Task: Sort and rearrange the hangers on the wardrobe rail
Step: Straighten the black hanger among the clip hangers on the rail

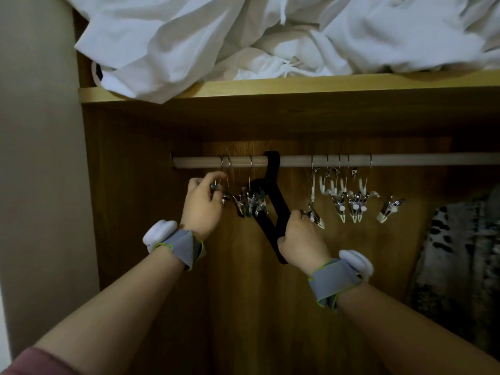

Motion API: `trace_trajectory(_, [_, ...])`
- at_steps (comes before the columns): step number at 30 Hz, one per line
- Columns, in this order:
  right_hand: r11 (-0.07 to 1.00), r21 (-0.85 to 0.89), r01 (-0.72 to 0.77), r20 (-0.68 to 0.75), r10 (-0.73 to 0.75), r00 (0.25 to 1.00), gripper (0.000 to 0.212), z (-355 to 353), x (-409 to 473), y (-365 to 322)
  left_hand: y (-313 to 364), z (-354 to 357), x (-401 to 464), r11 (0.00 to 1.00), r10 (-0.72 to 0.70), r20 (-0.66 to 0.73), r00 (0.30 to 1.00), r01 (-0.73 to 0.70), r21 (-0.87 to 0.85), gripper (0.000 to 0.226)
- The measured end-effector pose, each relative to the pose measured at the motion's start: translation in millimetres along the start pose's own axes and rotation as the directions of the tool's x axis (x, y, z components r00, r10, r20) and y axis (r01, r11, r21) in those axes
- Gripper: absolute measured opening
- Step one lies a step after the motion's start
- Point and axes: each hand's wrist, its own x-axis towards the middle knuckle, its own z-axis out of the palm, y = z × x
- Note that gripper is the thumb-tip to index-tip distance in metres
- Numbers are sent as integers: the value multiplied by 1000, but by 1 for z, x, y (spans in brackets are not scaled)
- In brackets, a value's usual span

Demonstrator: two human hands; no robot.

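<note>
A pale wardrobe rail [405,159] runs across the cupboard. A bunch of metal clip hangers [250,201] hangs at its left part, black velvet hangers [272,185] hook on beside them, and several white clip hangers [349,201] hang further right. My left hand [203,204] pinches the leftmost metal clip hanger just under the rail. My right hand [300,242] grips the lower arm of the black hangers, its fingers next to one white clip [315,216]. Both wrists wear grey bands.
White bedding [243,36] is piled on the wooden shelf [297,85] above the rail and spills over its left edge. A spotted garment [460,253] hangs at the far right. The cupboard's left wall [113,185] stands close to my left hand.
</note>
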Motion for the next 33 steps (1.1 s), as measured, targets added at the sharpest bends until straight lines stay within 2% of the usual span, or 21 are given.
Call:
trace_trajectory(2, [997, 75, -2, 21, 0, 1000, 39, -1, 1, -2, 1, 1, 2, 1000, -26, -8, 1000, 26, -16, 29])
trace_trajectory(5, [958, 285, -34, 79, 11, 997, 40, -3, -1, -5, 4, 4, -2, 998, -57, 29, 998, 57, -16, 27])
trace_trajectory(8, [901, 433, -35, 67, 7, 998, 43, -2, -1, -5, 4, 9, -7, 998, -58, 90, 994, 55, 36, 29])
trace_trajectory(11, [757, 648, -80, 88, 30, 996, 41, 3, -1, -3, 3, 11, -8, 997, -65, 117, 991, 59, 56, 30])
trace_trajectory(14, [614, 781, -115, 136, 13, 991, 42, 16, -4, -3, -3, 15, -8, 997, -54, 112, 992, 47, 64, 29])
trace_trajectory(21, [599, 799, -55, 25, 58, 998, 43, 55, -7, -4, -14, 19, -17, 998, -69, 152, 986, 70, -3, 29])
trace_trajectory(25, [595, 804, -27, -12, 61, 998, 45, 61, -9, 1, -19, 20, -20, 997, -45, 186, 982, 32, 71, 32])
trace_trajectory(29, [585, 811, 22, -52, 35, 998, 38, 53, -13, 2, -21, 21, -17, 998, -63, 143, 988, 61, 16, 33])
trace_trajectory(33, [560, 828, -19, -30, 78, 997, 36, 50, -7, 4, -21, 25, -15, 996, -46, 98, 994, 53, -73, 42])
